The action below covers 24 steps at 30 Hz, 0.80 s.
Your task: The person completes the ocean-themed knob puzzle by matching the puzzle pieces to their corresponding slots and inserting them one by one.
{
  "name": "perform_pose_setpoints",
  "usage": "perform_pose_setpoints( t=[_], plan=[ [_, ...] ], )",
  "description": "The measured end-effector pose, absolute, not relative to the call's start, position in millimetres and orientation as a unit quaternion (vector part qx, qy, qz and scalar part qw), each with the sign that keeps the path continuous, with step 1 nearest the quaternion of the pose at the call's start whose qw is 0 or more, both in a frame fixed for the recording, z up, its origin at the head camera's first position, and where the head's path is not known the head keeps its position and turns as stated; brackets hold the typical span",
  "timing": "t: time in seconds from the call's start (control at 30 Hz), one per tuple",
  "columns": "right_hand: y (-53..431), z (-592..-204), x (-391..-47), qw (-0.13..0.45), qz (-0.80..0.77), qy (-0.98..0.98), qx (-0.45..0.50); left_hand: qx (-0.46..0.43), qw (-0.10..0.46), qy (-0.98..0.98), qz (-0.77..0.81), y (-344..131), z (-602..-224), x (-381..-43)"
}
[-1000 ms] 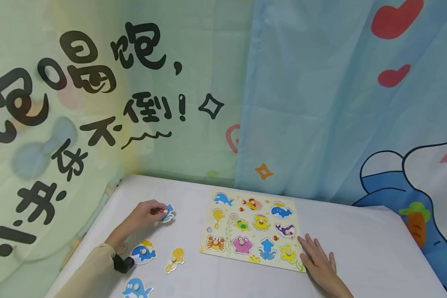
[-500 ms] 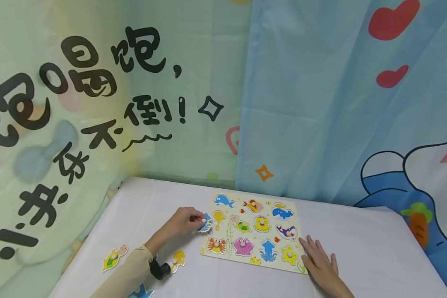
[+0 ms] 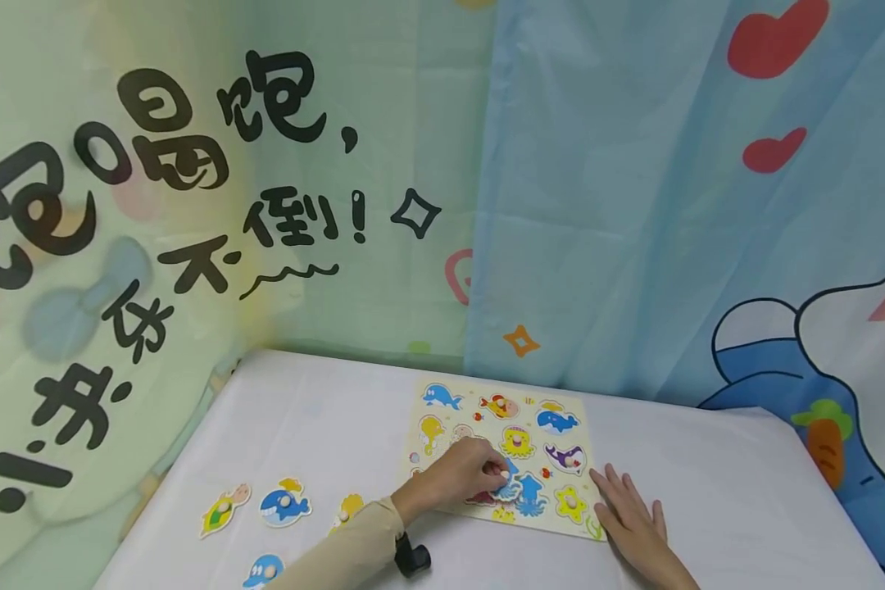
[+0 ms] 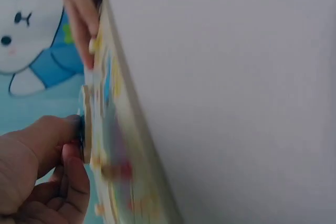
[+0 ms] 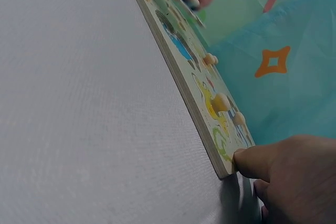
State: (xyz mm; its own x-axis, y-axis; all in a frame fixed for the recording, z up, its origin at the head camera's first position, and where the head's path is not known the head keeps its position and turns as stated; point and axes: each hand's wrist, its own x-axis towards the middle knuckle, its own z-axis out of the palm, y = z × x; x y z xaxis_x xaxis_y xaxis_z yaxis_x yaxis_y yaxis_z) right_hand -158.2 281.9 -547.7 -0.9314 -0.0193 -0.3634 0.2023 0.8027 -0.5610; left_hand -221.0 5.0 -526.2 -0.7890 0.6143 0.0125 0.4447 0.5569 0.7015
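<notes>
My left hand (image 3: pixel 457 475) pinches a blue squid puzzle piece (image 3: pixel 510 490) by its small knob. It is over the wooden puzzle board (image 3: pixel 542 524), just left of the printed blue squid (image 3: pixel 530 496). In the left wrist view the piece (image 4: pixel 87 129) stands close to the board's face, between thumb and fingers. The hand hides part of the turtle and shell pictures. With fingers straight, my right hand (image 3: pixel 634 520) rests at the board's right edge; in the right wrist view its thumb (image 5: pixel 257 161) touches the board's corner.
Loose on the white table (image 3: pixel 324 377) at the left lie a turtle piece (image 3: pixel 224 510), a whale piece (image 3: pixel 285 505), and a dolphin piece (image 3: pixel 262 569). The left sleeve (image 3: pixel 347 549) partly covers a yellow seahorse piece (image 3: pixel 350 506). Printed curtains (image 3: pixel 597 205) hang behind the table.
My left hand has carried the squid piece rightward from the table's left side to over the board. The turtle and whale pieces are uncovered now. The right hand has stayed in place.
</notes>
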Motion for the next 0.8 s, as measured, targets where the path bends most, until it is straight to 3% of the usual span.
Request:
perform_pose_setpoints(
  t=[0.23, 0.8],
  plan=[
    [281.4, -550.9, -156.2, 0.179, -0.317, 0.93, 0.055, 0.315, 0.131, 0.874, 0.346, 38.1, -534.9, -211.6],
    [283.5, -549.5, -160.0, 0.174, -0.308, 0.934, 0.052, 0.291, 0.135, 0.882, 0.346, 49.3, -541.6, -210.7]
  ],
)
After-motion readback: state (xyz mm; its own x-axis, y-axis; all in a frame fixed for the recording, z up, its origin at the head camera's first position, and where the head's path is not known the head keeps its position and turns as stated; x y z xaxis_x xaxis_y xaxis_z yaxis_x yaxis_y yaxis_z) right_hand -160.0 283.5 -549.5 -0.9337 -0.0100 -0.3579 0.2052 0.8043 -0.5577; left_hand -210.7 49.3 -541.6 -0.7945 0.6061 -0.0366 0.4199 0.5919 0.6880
